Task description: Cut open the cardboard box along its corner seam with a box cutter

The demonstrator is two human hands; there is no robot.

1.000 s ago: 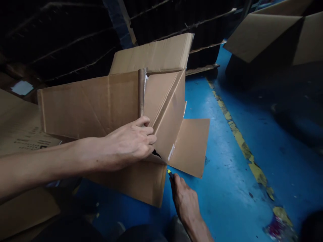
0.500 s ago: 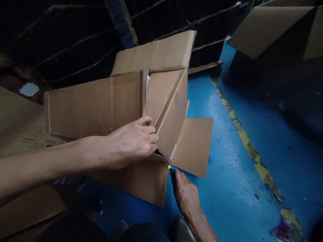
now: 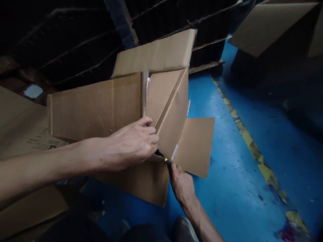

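- Since the earlier frame, the cutter in the right hand has advanced toward the left hand.
- Left hand: curled fingers grip the carton, which spreads beneath and beyond it.
- Right hand: closed around the cutter.
- Carton: probably light, stiff-panelled, yielding at creases; best held along a fold, clear of the cutter.

One head-worn camera looks forward and down from close above the cardboard box.

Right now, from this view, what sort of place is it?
Likely a warehouse or workshop: smooth blue floor, a worn yellow line running along it, and a brown cardboard box with flaps spread.
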